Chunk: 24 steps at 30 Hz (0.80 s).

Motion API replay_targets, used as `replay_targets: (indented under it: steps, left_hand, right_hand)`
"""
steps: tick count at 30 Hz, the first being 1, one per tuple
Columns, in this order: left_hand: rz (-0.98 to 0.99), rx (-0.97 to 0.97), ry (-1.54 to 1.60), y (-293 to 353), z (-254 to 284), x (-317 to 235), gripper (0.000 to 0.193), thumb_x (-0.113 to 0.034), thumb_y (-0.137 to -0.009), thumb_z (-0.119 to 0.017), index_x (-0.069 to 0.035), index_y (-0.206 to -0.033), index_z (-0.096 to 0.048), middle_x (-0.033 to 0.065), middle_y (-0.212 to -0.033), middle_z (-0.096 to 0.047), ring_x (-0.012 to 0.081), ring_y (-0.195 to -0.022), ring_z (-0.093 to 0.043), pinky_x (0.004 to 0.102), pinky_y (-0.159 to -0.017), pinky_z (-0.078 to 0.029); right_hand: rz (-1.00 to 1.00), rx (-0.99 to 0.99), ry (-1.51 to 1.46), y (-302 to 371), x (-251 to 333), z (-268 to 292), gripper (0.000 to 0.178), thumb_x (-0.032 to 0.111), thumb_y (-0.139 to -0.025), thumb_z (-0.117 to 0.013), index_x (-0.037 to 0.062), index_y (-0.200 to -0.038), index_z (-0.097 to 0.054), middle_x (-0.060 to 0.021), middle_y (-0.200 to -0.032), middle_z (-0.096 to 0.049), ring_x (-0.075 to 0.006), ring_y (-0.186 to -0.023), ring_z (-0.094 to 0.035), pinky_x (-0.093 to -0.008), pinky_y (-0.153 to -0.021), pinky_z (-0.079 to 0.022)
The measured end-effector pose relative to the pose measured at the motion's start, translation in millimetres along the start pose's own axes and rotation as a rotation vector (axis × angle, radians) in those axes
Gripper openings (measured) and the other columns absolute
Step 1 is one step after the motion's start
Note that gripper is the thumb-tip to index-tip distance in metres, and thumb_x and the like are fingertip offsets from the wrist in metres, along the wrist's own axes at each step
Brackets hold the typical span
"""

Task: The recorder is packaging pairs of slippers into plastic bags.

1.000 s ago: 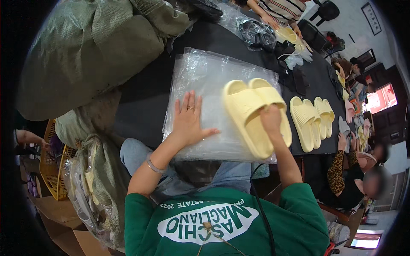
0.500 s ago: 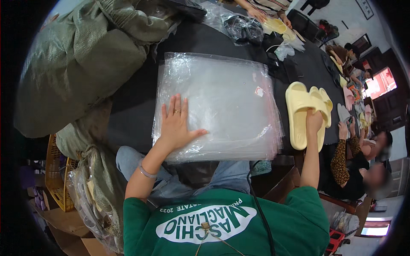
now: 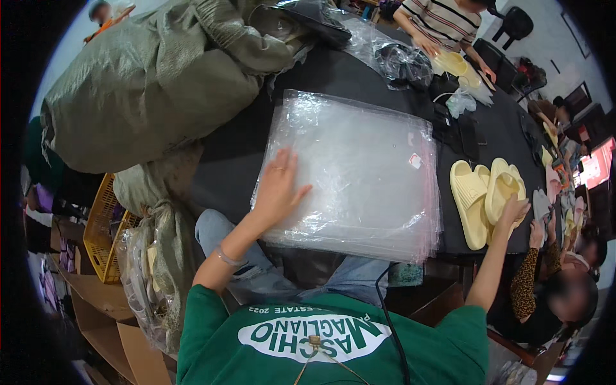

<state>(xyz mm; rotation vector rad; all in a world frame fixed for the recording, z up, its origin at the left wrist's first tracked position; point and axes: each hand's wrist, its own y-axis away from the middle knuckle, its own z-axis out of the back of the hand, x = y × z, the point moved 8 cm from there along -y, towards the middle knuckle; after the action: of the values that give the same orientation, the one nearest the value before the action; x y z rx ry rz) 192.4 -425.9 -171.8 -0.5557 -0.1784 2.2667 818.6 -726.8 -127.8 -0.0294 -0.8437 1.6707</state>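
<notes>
The pair of pale yellow foam slippers (image 3: 486, 196) lies near the worktop's (image 3: 333, 70) right edge, beside the stack of clear plastic bags (image 3: 359, 173). Our right hand (image 3: 513, 210) closes on the slippers' near end; our left hand (image 3: 277, 186) rests flat and spread on the stack. We should keep that palm pressing so the slick bags stay squared.

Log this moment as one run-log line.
left hand: flat on stack of clear plastic bags | right hand: gripping pair of pale yellow foam slippers | surface: black table
</notes>
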Motion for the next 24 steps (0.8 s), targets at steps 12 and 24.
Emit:
replay_targets:
  steps: [12, 24]
  left_hand:
    - [0.470, 0.012, 0.097, -37, 2, 89, 0.071, -0.057, -0.086, -0.055, 0.013, -0.096, -0.055, 0.0340, -0.102, -0.055, 0.0441, -0.101, -0.050, 0.0454, -0.091, -0.040]
    - [0.892, 0.296, 1.114, -32, -13, 89, 0.067, -0.039, -0.078, -0.075, 0.013, -0.114, -0.052, 0.0163, -0.103, -0.062, 0.0220, -0.088, -0.063, 0.0331, -0.076, -0.051]
  right_hand:
    - [0.396, 1.201, -0.547, 240, 169, -47, 0.060, 0.038, -0.095, -0.047, -0.0091, -0.132, -0.039, -0.0238, -0.131, -0.048, -0.0305, -0.125, -0.044, -0.0357, -0.105, -0.033]
    - [0.673, 0.867, -0.239, 286, 179, 19, 0.081, 0.042, -0.089, -0.053, -0.0164, -0.136, -0.024, -0.0330, -0.142, -0.028, -0.0455, -0.129, -0.030, -0.0451, -0.109, -0.025]
